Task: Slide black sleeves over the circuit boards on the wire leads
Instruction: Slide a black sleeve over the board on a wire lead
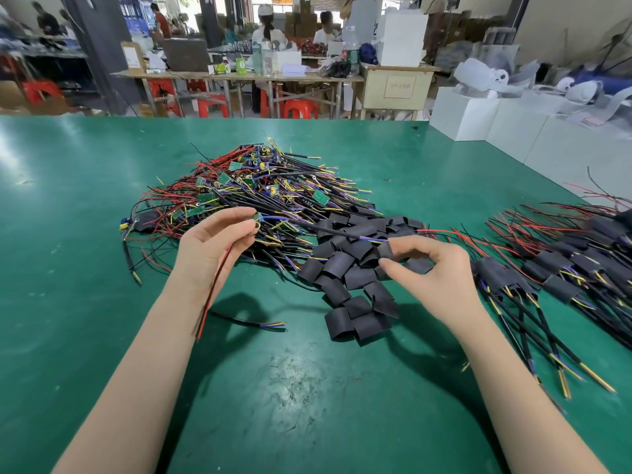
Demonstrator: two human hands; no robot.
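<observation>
1. Left hand (219,239): fingers curled, thumb and fingertips pinching a small circuit board (257,220) held above the table; red and black leads (215,289) trailing down past the wrist.
2. From that board, a black cable (328,230) running rightward, its purple and yellow tips ending just beside the right hand.
3. Right hand (427,265): fingers bent, forefinger and thumb closing on a black sleeve (385,250) at the edge of the loose sleeve pile (355,268); grip partly hidden, yet a pinch seems plain.
4. Behind the left hand, a tangled heap of unsleeved boards and wires (260,189); far right, a row of finished leads (564,265) with sleeves already on.
5. Underneath, a green table mat (307,388), scuffed near the middle. One stray cable piece (249,321) lying between the forearms.
6. Beyond: white boxes (478,114) at the right edge, wooden benches (239,75), red stools (212,106), seated people working.
7. Both forearms bare, reaching forward from the lower corners, wrists raised off the mat.
</observation>
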